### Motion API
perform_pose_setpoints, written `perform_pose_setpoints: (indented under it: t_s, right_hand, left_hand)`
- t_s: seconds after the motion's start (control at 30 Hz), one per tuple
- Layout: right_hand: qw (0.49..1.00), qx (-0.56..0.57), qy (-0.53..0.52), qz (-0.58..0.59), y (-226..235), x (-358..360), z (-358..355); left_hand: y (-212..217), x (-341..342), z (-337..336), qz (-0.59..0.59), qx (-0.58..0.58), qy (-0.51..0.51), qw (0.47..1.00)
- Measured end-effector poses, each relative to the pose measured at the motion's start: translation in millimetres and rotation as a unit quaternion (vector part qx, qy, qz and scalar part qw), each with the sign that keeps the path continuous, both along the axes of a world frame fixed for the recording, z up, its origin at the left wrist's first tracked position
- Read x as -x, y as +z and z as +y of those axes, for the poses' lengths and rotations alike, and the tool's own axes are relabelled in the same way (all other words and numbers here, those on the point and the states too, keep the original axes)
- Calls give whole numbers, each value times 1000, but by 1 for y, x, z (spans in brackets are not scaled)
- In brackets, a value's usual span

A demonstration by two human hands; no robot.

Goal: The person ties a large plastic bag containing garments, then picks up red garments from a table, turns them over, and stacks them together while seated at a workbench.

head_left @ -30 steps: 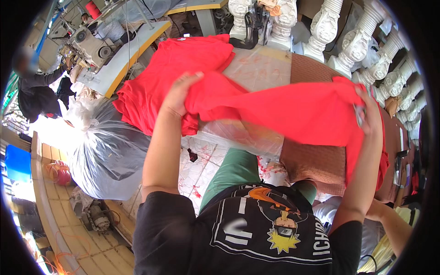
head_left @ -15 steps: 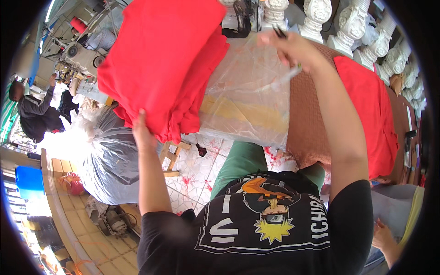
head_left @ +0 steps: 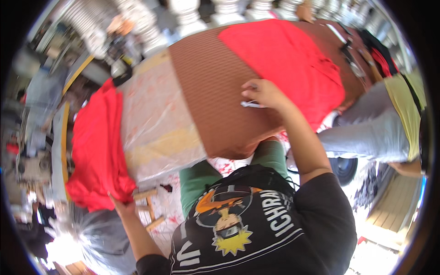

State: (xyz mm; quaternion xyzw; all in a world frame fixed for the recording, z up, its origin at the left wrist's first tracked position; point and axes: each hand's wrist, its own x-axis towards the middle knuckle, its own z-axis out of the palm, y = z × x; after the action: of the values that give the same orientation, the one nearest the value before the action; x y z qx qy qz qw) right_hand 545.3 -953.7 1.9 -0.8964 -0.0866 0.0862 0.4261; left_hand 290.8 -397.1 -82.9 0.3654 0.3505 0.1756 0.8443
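At the left end of the table, my left hand grips the near edge of a folded pile of red cloth; the fingers are partly hidden by the fabric. Over the brown textured cover, my right hand is closed around a small whitish tool. Only part of that tool shows, and blur hides its exact kind. Just right of this hand, another red cloth piece lies spread over the brown cover.
Clear plastic sheeting covers the table's left part. White balusters line the far side. A person in grey trousers stands at the right. Below the red pile are a large plastic bag and a wooden stool.
The view has turned to the right. The red pile now lies lower at the table's left end, my left hand still on it. My right hand has moved nearer the spread red cloth.
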Motion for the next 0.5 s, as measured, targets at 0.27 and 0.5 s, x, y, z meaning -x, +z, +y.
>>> perform_pose_setpoints:
  t_s: [0.27, 0.5]
  right_hand:
    - [981, -67, -108, -146, -39, 6, -10]
    - [969, -44, -88, -229, -47, 8, -11]
  left_hand:
    - [24, -4, 36, 16, 15, 115, 993]
    - [69, -40, -30, -20, -75, 159, 984]
